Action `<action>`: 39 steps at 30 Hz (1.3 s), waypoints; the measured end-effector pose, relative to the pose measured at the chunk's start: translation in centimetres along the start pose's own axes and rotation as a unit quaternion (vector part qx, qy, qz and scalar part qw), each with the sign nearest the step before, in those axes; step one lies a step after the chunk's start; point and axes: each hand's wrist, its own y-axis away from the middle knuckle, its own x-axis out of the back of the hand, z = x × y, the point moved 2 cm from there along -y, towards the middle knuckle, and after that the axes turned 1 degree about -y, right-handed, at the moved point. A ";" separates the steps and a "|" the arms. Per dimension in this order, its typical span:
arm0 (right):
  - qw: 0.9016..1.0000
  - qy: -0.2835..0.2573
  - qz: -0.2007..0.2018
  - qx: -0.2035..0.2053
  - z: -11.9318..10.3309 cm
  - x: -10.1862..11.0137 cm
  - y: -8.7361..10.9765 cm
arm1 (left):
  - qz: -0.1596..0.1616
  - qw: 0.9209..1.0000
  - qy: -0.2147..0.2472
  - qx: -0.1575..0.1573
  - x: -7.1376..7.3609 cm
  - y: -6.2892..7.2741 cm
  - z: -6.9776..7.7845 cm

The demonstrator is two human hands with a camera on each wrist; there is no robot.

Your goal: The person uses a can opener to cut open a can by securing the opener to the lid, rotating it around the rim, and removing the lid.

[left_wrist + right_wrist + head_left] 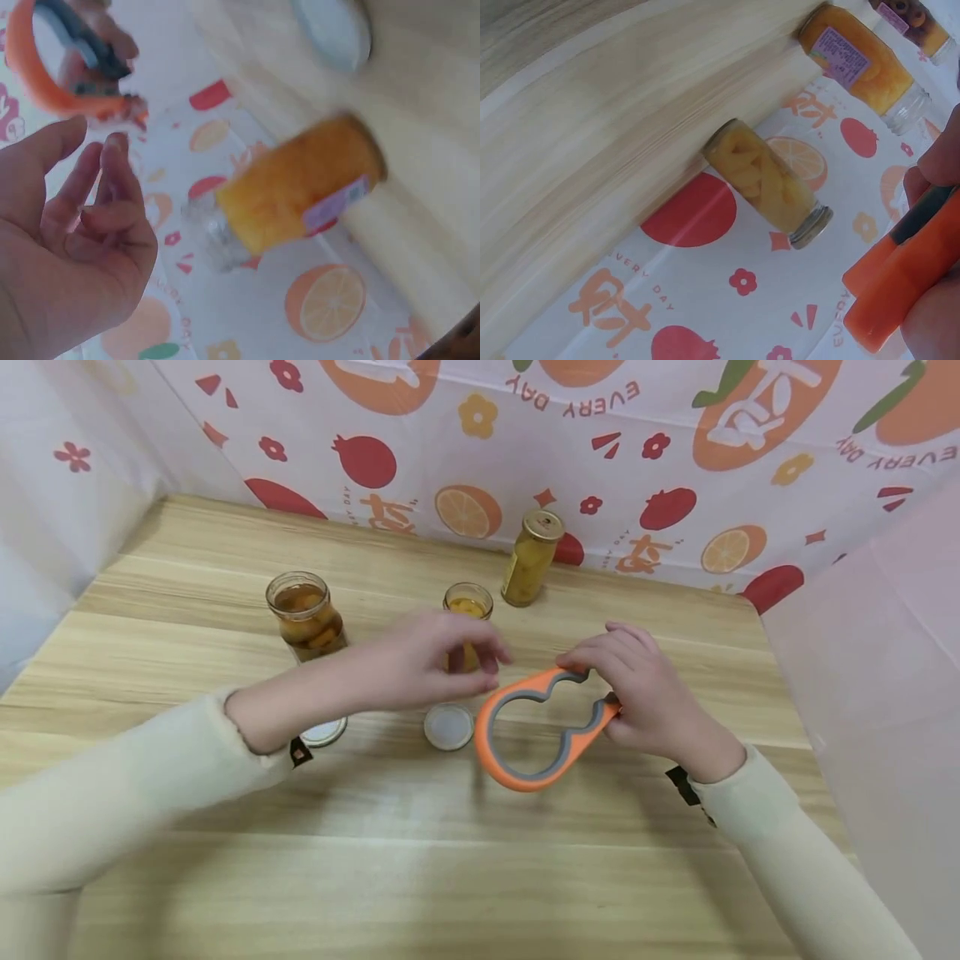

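Holding opener [483,735], right grip [637,693] — purple jar label [841,58], wrist views only

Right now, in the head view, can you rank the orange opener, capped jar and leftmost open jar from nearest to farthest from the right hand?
1. Orange opener, held in the right hand.
2. Capped jar, at the back.
3. Leftmost open jar, at far left.

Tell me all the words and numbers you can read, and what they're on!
"EVERY DAY": fruit-print cloth, several times.
Fancy orange characters on it: too stylised to read.
Purple label on the middle jar: too small and blurred.
Label on the dark jar: too small.
Lid of the closed jar: mark too small.
Orange opener: no text visible.
No readable numbers.
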 end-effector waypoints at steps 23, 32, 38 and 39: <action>1.000 0.013 -0.001 -0.013 0.2 0.2 2.1 | 0.065 0.960 -0.191 0.192 5.4 -13.1 -5.4; 1.000 0.010 -0.002 -0.010 0.1 0.0 2.2 | -0.018 0.957 -0.224 0.185 4.7 -15.2 -6.1; 1.000 0.009 -0.008 -0.019 0.1 0.0 2.3 | -0.054 0.956 -0.216 0.188 4.2 -15.9 -6.5; 1.000 0.009 -0.009 -0.020 0.1 0.0 2.3 | -0.057 0.957 -0.213 0.188 4.1 -16.1 -6.5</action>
